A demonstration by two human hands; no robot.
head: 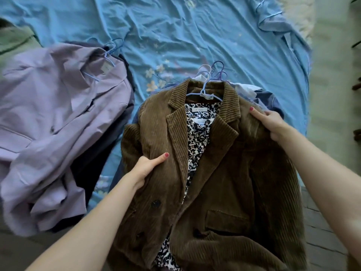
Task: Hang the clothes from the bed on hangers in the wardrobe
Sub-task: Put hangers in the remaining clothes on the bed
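right now my left hand (145, 169) grips the left front panel of the brown corduroy jacket (224, 173), fingers curled into the cloth, and my right hand (270, 124) pinches its right shoulder. it lies on the bed (195, 36), already on a blue hanger (205, 90), atop other hangered clothes, i think. the thick corduroy looks heavy and floppy, so i would carry it by the hanger hook. a lilac blazer (58, 114) lies to the left.
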